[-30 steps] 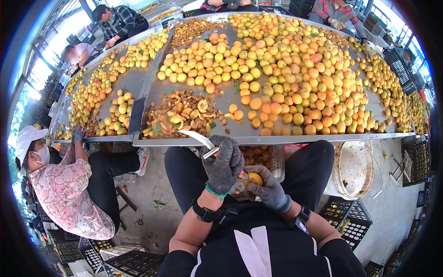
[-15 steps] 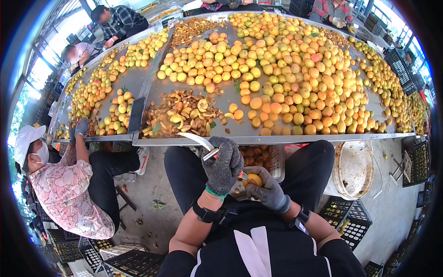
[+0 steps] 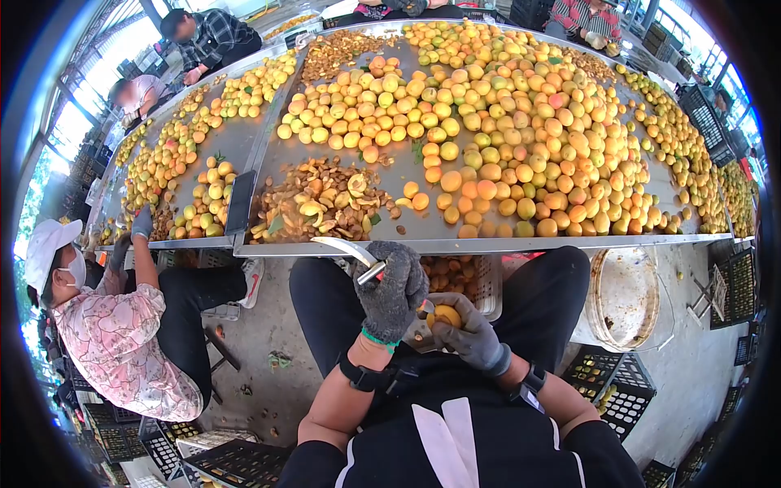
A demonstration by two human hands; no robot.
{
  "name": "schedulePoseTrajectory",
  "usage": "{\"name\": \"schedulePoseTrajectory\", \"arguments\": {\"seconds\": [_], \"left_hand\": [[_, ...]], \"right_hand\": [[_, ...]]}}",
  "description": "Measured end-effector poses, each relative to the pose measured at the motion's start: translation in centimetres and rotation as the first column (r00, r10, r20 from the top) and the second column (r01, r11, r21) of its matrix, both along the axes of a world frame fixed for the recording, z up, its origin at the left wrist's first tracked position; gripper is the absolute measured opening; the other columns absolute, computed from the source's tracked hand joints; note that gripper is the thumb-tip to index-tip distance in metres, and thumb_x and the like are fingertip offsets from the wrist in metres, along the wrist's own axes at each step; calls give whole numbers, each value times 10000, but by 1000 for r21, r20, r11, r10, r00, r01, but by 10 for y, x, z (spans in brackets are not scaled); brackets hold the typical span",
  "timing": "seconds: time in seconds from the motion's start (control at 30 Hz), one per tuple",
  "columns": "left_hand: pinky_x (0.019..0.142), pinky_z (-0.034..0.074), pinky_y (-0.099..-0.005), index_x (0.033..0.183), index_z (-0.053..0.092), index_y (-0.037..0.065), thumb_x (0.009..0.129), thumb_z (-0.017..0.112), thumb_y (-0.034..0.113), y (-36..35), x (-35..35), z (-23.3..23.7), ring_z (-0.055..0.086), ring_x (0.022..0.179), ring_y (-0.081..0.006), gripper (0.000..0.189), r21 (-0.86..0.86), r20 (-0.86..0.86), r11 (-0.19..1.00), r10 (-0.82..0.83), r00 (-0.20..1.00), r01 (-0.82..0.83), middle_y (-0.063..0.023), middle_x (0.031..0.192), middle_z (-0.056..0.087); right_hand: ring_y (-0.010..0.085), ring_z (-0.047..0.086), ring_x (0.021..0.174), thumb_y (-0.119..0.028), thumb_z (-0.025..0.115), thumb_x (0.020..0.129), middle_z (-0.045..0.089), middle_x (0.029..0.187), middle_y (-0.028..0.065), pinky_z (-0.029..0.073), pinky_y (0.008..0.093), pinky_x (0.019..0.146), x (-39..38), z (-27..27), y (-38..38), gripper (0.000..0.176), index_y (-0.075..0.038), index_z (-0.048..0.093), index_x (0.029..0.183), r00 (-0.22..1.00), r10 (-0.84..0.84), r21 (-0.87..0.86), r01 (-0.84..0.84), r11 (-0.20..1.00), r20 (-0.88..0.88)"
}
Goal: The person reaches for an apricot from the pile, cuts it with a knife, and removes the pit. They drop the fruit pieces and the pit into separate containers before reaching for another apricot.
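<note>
**Asker:** What are the hands doing?

**Describer:** Both wear grey gloves and meet over the person's lap, just below the edge of a long metal table [image 3: 488, 244]. The left hand [image 3: 393, 293] is closed in a fist round the handle of a knife [image 3: 338, 246], and its curved blade sticks up towards the table rim. The right hand [image 3: 468, 335] has its fingers wrapped round one apricot [image 3: 447, 315] and holds it just beside the left fist.

**Asker:** Is that fruit cut yet?

**Describer:** I cannot tell. Only a patch of orange skin shows between the fingers, and the blade points away from it.

**Asker:** How much of the work looks finished?

**Describer:** Only a small part, I judge. On the table right in front of the person there is a pile of scraps [image 3: 325, 203], made up of pits and cut pieces. Below the table edge, behind the hands, a white crate [image 3: 488, 285] holds cut fruit.

**Asker:** And what remains?

**Describer:** A great deal. A heap of whole apricots [image 3: 521, 138] covers most of the table, well beyond the hands. To the left, a co-worker [image 3: 122, 333] in a white cap reaches up to another section of the table.
</note>
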State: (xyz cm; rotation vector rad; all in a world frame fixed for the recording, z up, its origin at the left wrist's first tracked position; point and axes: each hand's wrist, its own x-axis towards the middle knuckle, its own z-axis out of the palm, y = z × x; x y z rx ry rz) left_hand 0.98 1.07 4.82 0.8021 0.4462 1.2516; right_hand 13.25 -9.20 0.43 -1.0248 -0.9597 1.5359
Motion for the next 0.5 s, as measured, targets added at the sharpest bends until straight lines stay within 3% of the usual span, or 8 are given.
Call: {"name": "schedulePoseTrajectory", "arguments": {"seconds": [0.17, 0.27, 0.33, 0.37, 0.5], "left_hand": [[372, 290, -217, 862, 532, 121, 925, 595, 181, -2, 5, -1, 346, 436, -79, 106, -95, 10, 995, 24, 1000, -23, 12, 582, 412], [367, 281, -216, 865, 531, 117, 933, 580, 172, -3, 6, 4, 337, 431, -76, 101, -89, 0, 995, 43, 999, -43, 11, 586, 409], [363, 298, -215, 873, 525, 109, 936, 569, 151, 1, 4, 0, 345, 436, -76, 88, -49, 36, 999, -9, 999, 11, 7, 597, 424], [363, 298, -215, 873, 525, 109, 936, 569, 151, 2, 4, 1, 345, 436, -76, 88, -48, 37, 999, -11, 999, 13, 7, 597, 424], [365, 337, -218, 886, 542, 92, 914, 575, 70, 0, 5, 8, 420, 450, -85, 48, -44, 33, 998, -48, 998, 49, -9, 633, 496]], "right_hand": [[70, 476, 947, -95, 551, 940, 492, 1081, 17, 422, 209, 836, -2, 2, -1, 352, -50, 439, 1271, 1000, -8, -76, 6, 997, -23], [64, 485, 906, -105, 536, 949, 497, 1058, 14, 433, 202, 805, -5, 3, -1, 331, -48, 442, 1261, 994, -65, 60, 59, 996, 92], [69, 494, 903, -118, 533, 952, 502, 1072, 22, 441, 199, 796, -4, 18, 1, 323, -46, 440, 1252, 996, -41, -93, 33, 995, -83], [69, 494, 903, -118, 533, 952, 502, 1072, 22, 441, 199, 796, -3, 15, 1, 323, -46, 440, 1252, 996, -43, -92, 35, 995, -82], [82, 494, 947, -119, 539, 948, 504, 1092, 34, 446, 212, 822, -7, 6, 1, 328, -45, 433, 1250, 996, -88, -4, 88, 996, 18]]}}
